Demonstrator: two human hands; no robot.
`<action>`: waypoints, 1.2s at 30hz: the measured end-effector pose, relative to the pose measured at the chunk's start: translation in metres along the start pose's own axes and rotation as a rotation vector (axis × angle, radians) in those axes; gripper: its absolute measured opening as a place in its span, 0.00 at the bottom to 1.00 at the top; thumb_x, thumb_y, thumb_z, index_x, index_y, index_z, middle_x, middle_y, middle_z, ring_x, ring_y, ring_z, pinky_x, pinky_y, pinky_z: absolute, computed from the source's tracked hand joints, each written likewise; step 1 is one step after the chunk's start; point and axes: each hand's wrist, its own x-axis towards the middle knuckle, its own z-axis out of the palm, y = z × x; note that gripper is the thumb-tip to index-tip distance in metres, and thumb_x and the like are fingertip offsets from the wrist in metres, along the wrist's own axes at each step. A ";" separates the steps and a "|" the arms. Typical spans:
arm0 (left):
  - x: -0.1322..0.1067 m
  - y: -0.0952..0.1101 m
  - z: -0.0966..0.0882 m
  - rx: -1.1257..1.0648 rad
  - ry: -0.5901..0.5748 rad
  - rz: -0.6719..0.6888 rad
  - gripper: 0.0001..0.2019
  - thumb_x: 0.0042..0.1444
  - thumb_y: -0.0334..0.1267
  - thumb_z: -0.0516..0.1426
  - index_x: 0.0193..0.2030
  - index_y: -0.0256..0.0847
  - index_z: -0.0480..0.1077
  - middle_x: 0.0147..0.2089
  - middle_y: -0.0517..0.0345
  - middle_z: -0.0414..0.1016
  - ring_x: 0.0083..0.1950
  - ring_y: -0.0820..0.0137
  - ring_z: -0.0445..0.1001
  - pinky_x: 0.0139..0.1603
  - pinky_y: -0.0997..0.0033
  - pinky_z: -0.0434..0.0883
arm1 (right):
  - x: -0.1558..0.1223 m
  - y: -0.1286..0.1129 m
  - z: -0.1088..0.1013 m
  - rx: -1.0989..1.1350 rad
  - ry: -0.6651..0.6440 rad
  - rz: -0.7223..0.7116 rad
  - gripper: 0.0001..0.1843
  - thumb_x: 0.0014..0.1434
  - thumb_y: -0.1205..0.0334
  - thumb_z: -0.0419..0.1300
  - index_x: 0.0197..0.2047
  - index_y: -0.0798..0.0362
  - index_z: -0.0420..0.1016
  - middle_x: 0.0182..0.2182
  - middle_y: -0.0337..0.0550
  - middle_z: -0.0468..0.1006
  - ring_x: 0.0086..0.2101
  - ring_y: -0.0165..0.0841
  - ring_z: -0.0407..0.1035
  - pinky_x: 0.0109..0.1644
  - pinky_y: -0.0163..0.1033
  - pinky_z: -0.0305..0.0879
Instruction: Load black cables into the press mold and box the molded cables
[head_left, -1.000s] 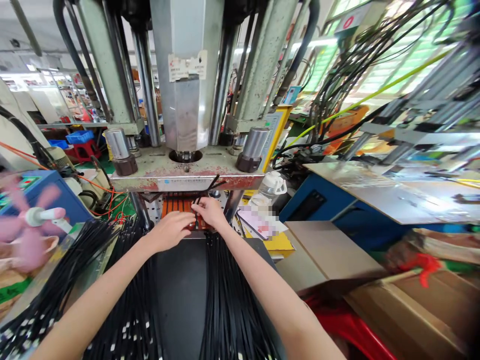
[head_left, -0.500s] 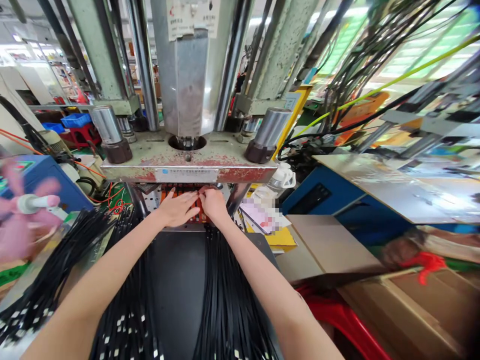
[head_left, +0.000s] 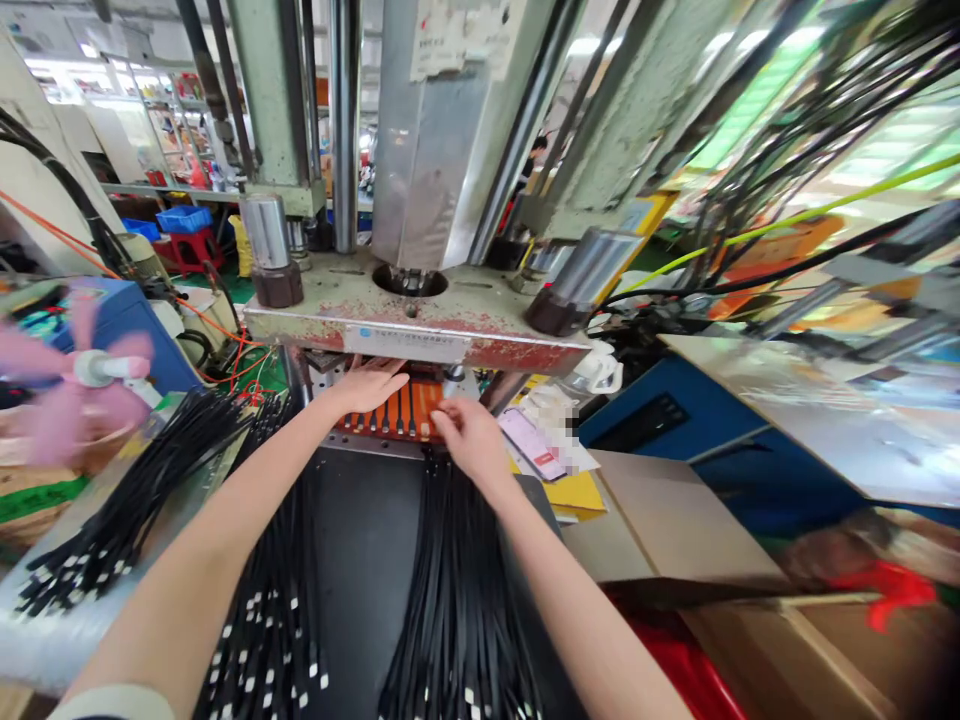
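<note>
Under the press plate [head_left: 480,345] sits an orange mould [head_left: 425,397] with several black cables lying in its slots, metal ends toward me. My left hand [head_left: 371,388] is stretched out flat over the mould's back left part, its fingertips partly under the plate edge. At the mould's right front corner is my right hand [head_left: 474,440], with thumb and fingers pinched together. Whatever lies in that pinch is too small to make out. A thick bundle of black cables [head_left: 465,590] hangs toward me over the dark table [head_left: 367,560], just below my right hand.
More black cables with pale ends [head_left: 274,610] lie under my left forearm, and another bundle [head_left: 150,490] is further left. A pink fan [head_left: 82,370] stands at the left. Right of the press are a white jug [head_left: 600,370], papers [head_left: 536,440] and cardboard boxes [head_left: 810,650].
My right hand has drawn away from my left, toward the right front of the mould. My left hand reaches further back. More of the mould shows, and the view has swung left.
</note>
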 end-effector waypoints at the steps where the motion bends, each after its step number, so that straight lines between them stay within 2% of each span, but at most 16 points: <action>1: -0.021 -0.007 0.003 -0.008 0.079 0.017 0.25 0.68 0.47 0.37 0.66 0.39 0.57 0.68 0.50 0.59 0.67 0.64 0.58 0.66 0.61 0.54 | -0.017 0.008 -0.008 -0.082 -0.028 0.021 0.14 0.63 0.56 0.53 0.40 0.56 0.75 0.36 0.51 0.78 0.36 0.38 0.73 0.42 0.41 0.66; 3: -0.066 -0.016 0.010 0.019 0.258 -0.025 0.22 0.67 0.41 0.38 0.59 0.35 0.64 0.60 0.46 0.66 0.62 0.64 0.62 0.64 0.63 0.58 | -0.048 0.023 -0.023 -0.389 -0.169 0.181 0.19 0.65 0.51 0.51 0.35 0.56 0.76 0.31 0.55 0.78 0.33 0.42 0.74 0.37 0.43 0.65; 4: -0.087 -0.018 0.015 0.068 0.311 -0.091 0.21 0.67 0.39 0.39 0.53 0.34 0.67 0.55 0.45 0.69 0.58 0.62 0.64 0.61 0.62 0.60 | -0.061 0.030 -0.028 -0.520 -0.268 0.276 0.22 0.64 0.48 0.51 0.34 0.56 0.77 0.28 0.56 0.78 0.32 0.44 0.75 0.35 0.44 0.65; 5: -0.106 -0.019 0.021 0.139 0.314 -0.178 0.19 0.66 0.40 0.41 0.48 0.34 0.70 0.50 0.43 0.70 0.55 0.60 0.66 0.58 0.60 0.62 | -0.071 0.035 -0.031 -0.608 -0.361 0.342 0.23 0.63 0.46 0.51 0.33 0.56 0.77 0.27 0.57 0.78 0.31 0.47 0.75 0.34 0.44 0.64; 7: -0.134 -0.017 0.033 0.292 0.218 -0.327 0.18 0.62 0.45 0.48 0.40 0.33 0.72 0.45 0.40 0.69 0.51 0.54 0.66 0.52 0.56 0.65 | -0.082 0.040 -0.031 -0.634 -0.492 0.376 0.22 0.63 0.47 0.52 0.34 0.55 0.77 0.28 0.58 0.79 0.33 0.49 0.76 0.33 0.44 0.63; 9: -0.147 -0.015 0.044 0.373 0.102 -0.400 0.17 0.59 0.46 0.52 0.39 0.31 0.72 0.45 0.38 0.68 0.50 0.51 0.65 0.47 0.55 0.67 | -0.084 0.039 -0.025 -0.554 -0.537 0.339 0.19 0.64 0.51 0.51 0.34 0.54 0.77 0.31 0.56 0.80 0.35 0.48 0.76 0.34 0.43 0.62; 11: -0.147 -0.017 0.049 0.348 0.065 -0.435 0.14 0.59 0.40 0.50 0.39 0.31 0.71 0.45 0.38 0.68 0.49 0.52 0.66 0.45 0.56 0.67 | -0.081 0.035 -0.019 -0.517 -0.507 0.340 0.18 0.64 0.53 0.51 0.36 0.53 0.77 0.32 0.55 0.81 0.36 0.47 0.76 0.34 0.43 0.61; 14: -0.142 -0.025 0.044 0.135 0.137 -0.418 0.09 0.59 0.34 0.49 0.34 0.35 0.69 0.40 0.45 0.70 0.46 0.59 0.68 0.47 0.59 0.66 | -0.076 0.034 -0.012 -0.470 -0.404 0.374 0.16 0.61 0.51 0.54 0.40 0.54 0.77 0.34 0.54 0.81 0.37 0.48 0.76 0.35 0.43 0.61; 16: -0.142 -0.029 0.035 -0.094 0.186 -0.365 0.07 0.59 0.35 0.49 0.33 0.38 0.66 0.34 0.53 0.70 0.39 0.65 0.69 0.43 0.65 0.66 | -0.075 0.036 -0.009 -0.366 -0.359 0.397 0.13 0.59 0.55 0.58 0.42 0.53 0.76 0.34 0.50 0.82 0.39 0.46 0.76 0.36 0.42 0.62; 19: -0.144 -0.025 0.018 -0.407 0.199 -0.250 0.07 0.60 0.40 0.49 0.34 0.41 0.62 0.28 0.63 0.66 0.30 0.72 0.65 0.34 0.71 0.63 | -0.077 0.038 -0.008 -0.197 -0.277 0.450 0.08 0.56 0.61 0.58 0.39 0.51 0.75 0.32 0.44 0.81 0.37 0.41 0.76 0.37 0.40 0.62; 22: -0.141 -0.007 0.001 -0.570 0.227 -0.143 0.09 0.60 0.42 0.50 0.33 0.40 0.60 0.28 0.64 0.63 0.29 0.75 0.62 0.33 0.74 0.60 | -0.079 0.029 -0.015 -0.121 -0.070 0.372 0.06 0.55 0.59 0.55 0.34 0.51 0.72 0.30 0.44 0.78 0.31 0.38 0.72 0.36 0.40 0.62; 24: -0.133 0.011 -0.009 -0.679 0.230 -0.087 0.09 0.59 0.42 0.51 0.33 0.40 0.61 0.29 0.64 0.63 0.30 0.75 0.62 0.33 0.75 0.61 | -0.079 0.012 -0.024 -0.009 0.006 0.263 0.08 0.57 0.57 0.54 0.32 0.51 0.69 0.28 0.42 0.74 0.27 0.35 0.69 0.33 0.38 0.60; 27: -0.118 0.042 -0.026 -0.834 0.170 -0.003 0.08 0.59 0.40 0.51 0.37 0.38 0.67 0.30 0.63 0.66 0.30 0.76 0.64 0.32 0.76 0.62 | -0.076 -0.025 -0.039 0.265 -0.043 0.131 0.09 0.60 0.57 0.53 0.32 0.51 0.66 0.23 0.36 0.69 0.23 0.30 0.64 0.29 0.35 0.57; 30: -0.103 0.070 -0.038 -0.935 0.141 0.040 0.10 0.59 0.39 0.52 0.40 0.36 0.72 0.30 0.61 0.69 0.27 0.77 0.63 0.29 0.77 0.62 | -0.071 -0.056 -0.047 0.440 -0.064 0.045 0.08 0.62 0.59 0.53 0.32 0.51 0.64 0.23 0.34 0.67 0.24 0.28 0.61 0.28 0.33 0.55; 33: -0.092 0.087 -0.043 -1.069 0.178 0.061 0.11 0.56 0.41 0.55 0.38 0.35 0.73 0.31 0.59 0.70 0.25 0.78 0.63 0.26 0.78 0.63 | -0.065 -0.070 -0.047 0.567 -0.049 0.030 0.08 0.62 0.59 0.53 0.31 0.51 0.63 0.23 0.33 0.64 0.24 0.27 0.59 0.28 0.33 0.55; 36: -0.085 0.094 -0.046 -1.151 0.258 0.095 0.11 0.55 0.41 0.57 0.37 0.35 0.74 0.29 0.60 0.70 0.24 0.79 0.66 0.27 0.78 0.66 | -0.059 -0.073 -0.045 0.644 -0.028 0.014 0.08 0.63 0.59 0.52 0.32 0.51 0.63 0.25 0.34 0.66 0.25 0.28 0.60 0.30 0.33 0.57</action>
